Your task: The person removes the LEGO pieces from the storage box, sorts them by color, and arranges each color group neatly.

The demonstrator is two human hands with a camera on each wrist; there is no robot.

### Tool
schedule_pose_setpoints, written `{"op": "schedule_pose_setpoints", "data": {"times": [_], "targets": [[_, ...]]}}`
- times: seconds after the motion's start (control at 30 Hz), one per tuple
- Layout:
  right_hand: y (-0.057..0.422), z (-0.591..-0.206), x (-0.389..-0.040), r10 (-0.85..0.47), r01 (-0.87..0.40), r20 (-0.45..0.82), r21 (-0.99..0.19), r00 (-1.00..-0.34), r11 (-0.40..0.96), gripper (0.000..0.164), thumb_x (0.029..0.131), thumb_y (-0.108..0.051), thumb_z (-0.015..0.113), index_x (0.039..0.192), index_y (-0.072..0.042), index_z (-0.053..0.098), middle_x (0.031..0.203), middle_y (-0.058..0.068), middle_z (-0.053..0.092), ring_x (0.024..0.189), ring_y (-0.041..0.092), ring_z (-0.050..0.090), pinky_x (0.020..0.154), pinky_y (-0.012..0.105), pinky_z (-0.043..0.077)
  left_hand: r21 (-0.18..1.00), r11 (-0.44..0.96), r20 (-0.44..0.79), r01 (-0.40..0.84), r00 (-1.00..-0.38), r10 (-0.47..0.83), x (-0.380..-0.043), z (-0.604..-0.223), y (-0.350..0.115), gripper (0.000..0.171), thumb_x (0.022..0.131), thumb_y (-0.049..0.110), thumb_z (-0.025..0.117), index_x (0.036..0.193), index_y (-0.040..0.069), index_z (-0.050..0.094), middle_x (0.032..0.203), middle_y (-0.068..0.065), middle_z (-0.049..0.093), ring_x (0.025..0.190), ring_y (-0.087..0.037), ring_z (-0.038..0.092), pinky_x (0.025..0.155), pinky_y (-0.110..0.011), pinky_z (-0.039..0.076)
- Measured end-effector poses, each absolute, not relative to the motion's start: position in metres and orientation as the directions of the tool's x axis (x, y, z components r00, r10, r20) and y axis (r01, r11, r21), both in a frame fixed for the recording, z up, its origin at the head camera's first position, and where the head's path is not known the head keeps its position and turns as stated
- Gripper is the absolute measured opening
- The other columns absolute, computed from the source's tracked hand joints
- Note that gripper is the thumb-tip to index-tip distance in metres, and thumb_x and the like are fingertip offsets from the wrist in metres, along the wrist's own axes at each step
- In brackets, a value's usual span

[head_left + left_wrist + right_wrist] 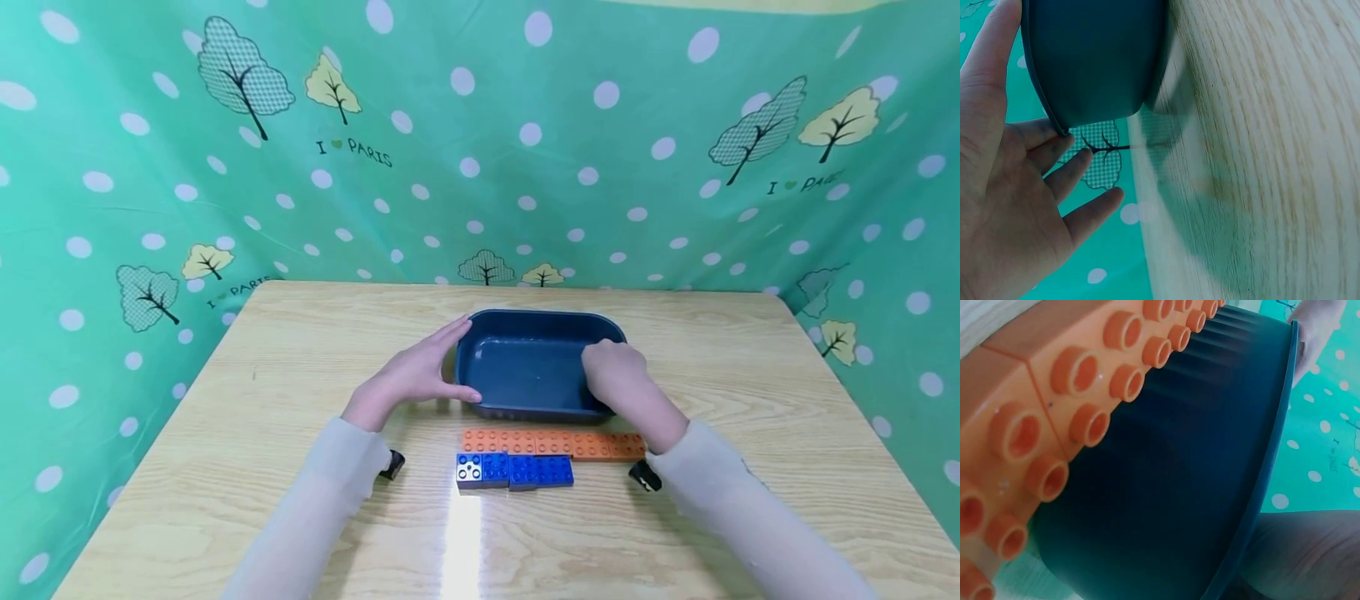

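Observation:
A dark blue oblong basin (532, 371) stands on the table. My left hand (416, 367) spans its left end, thumb at the front rim and fingertips at the far rim. Its outer fingers fan out straight past the basin corner (1085, 62) in the left wrist view. My right hand (618, 375) reaches over the right end, knuckles up and bent inward; its fingertips and anything under them are hidden. The right wrist view has the hand (1310, 550) behind the rim. A row of orange toy bricks (555, 443) lies just in front of the basin, blue toy bricks (483, 471) nearer still.
The wooden table (300, 358) reaches to the left, right and behind the basin. A green dotted cloth (480, 125) with printed trees hangs around its back and sides. Small black camera parts (645, 476) sit by each wrist.

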State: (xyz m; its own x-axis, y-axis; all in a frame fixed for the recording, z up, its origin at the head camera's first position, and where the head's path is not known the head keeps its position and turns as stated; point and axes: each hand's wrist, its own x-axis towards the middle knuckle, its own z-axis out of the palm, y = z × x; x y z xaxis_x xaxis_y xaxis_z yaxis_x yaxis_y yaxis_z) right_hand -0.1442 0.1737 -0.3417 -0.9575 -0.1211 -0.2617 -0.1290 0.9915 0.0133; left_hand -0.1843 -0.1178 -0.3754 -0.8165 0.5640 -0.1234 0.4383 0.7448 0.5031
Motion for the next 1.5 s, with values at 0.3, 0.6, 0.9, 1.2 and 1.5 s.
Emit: {"op": "schedule_pose_setpoints", "data": {"times": [0.3, 0.6, 0.9, 1.2, 1.5], "targets": [[0.17, -0.34, -0.14, -0.128, -0.116, -0.322, -0.055, -0.938, 0.992, 0.013, 0.091, -0.017, 0.07, 0.088, -0.004, 0.067, 0.07, 0.006, 0.056, 0.063, 0.02, 0.052, 0.054, 0.03, 0.04, 0.499, 0.749, -0.128, 0.436, -0.818, 0.561, -0.184, -0.375, -0.12, 0.123, 0.069, 0.071, 0.076, 0.162, 0.023, 0.011, 0.17, 0.003, 0.007, 0.155, -0.03, 0.019, 0.115, -0.059, 0.036], [0.174, -0.33, -0.135, -0.151, -0.108, -0.322, -0.147, -0.935, 0.983, 0.018, 0.088, -0.021, 0.074, 0.088, -0.009, 0.061, 0.074, 0.005, 0.059, 0.066, 0.019, 0.054, 0.056, 0.028, 0.04, 0.496, 0.745, -0.124, 0.446, -0.813, 0.569, -0.186, -0.375, -0.116, 0.123, 0.07, 0.07, 0.076, 0.162, 0.023, 0.011, 0.17, 0.003, 0.007, 0.155, -0.029, 0.019, 0.116, -0.058, 0.036], [0.183, -0.319, -0.121, -0.179, -0.1, -0.19, -0.365, -0.965, 0.926, 0.028, 0.088, -0.016, 0.07, 0.114, -0.006, 0.064, 0.105, 0.014, 0.069, 0.086, 0.026, 0.062, 0.074, 0.042, 0.056, 0.486, 0.761, -0.143, 0.43, -0.82, 0.555, -0.185, -0.374, -0.117, 0.122, 0.07, 0.069, 0.077, 0.162, 0.024, 0.009, 0.17, 0.004, 0.005, 0.156, -0.028, 0.017, 0.117, -0.057, 0.035], [0.204, -0.316, -0.075, -0.169, -0.099, -0.061, -0.601, -0.984, 0.793, 0.042, 0.089, -0.007, 0.065, 0.131, -0.004, 0.061, 0.128, 0.019, 0.063, 0.111, 0.036, 0.065, 0.094, 0.054, 0.056, 0.498, 0.752, -0.154, 0.433, -0.809, 0.568, -0.183, -0.382, -0.116, 0.123, 0.07, 0.069, 0.077, 0.162, 0.022, 0.01, 0.17, 0.001, 0.006, 0.156, -0.028, 0.017, 0.119, -0.055, 0.032], [0.221, -0.33, -0.036, -0.168, -0.105, -0.01, -0.742, -0.986, 0.662, 0.036, 0.086, 0.001, 0.073, 0.12, -0.006, 0.067, 0.12, 0.016, 0.066, 0.107, 0.034, 0.071, 0.087, 0.039, 0.06, 0.503, 0.749, -0.156, 0.432, -0.806, 0.571, -0.194, -0.377, -0.117, 0.124, 0.071, 0.069, 0.076, 0.162, 0.021, 0.008, 0.17, 0.001, 0.004, 0.156, -0.027, 0.014, 0.122, -0.054, 0.027]]}}
